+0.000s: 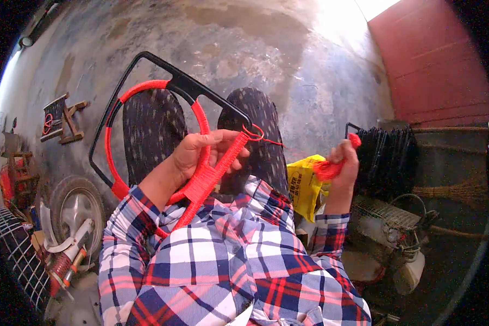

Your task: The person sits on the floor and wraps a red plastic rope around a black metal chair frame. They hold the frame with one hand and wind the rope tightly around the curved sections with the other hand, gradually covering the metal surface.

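Note:
Across my lap rests a black metal frame (204, 93), a ring inside a squarish outline. Tight red cord wrapping (202, 183) covers parts of the ring and most of a straight bar. My left hand (193, 155) is closed around that wrapped bar, its fingers partly behind it. At the bar's far end, by the frame's corner, a loose red cord loop (257, 132) stands out. A thin strand runs from the loop to the right. Out to that side, my right hand (345, 164) is closed on a bundle of red cord (328, 170), raised away from the frame.
Beside my right leg hangs or lies a yellow bag (304, 182). Black metal frames (386, 163) stand stacked farther right, near a broom (453, 190). On the left are a small wooden stool (65, 119), a wheel (80, 209) and a wire rack (20, 252).

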Demonstrator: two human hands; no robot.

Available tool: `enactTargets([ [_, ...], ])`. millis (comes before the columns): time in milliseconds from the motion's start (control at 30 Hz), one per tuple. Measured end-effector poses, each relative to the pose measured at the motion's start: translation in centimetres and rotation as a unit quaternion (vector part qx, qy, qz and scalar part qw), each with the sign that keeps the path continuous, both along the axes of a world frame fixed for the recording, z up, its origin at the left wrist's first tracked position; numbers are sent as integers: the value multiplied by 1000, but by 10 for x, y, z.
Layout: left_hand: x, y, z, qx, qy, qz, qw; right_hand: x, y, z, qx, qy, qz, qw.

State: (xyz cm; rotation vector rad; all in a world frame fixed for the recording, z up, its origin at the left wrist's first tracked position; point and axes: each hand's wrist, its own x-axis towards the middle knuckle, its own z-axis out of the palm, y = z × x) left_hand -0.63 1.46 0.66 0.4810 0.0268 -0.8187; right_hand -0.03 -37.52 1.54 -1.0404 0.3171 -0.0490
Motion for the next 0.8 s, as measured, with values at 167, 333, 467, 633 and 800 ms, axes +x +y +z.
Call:
enactTargets([
  [167,-2,1,2,21,-6,4,1000,-10,106,26,-185,18,244,952],
  [333,-4,2,5,19,5,12,1000,-5,129,20,-320,5,362,875],
  [467,-4,1,7,2,11,16,1000,-5,94,-5,-143,0,297,944],
  [633,-5,2,1,-20,18,9,1000,-15,135,34,81,-15,137,987],
  [800,-5,-2,0,-17,11,2,1000,0,145,10,274,-105,180,939],
])
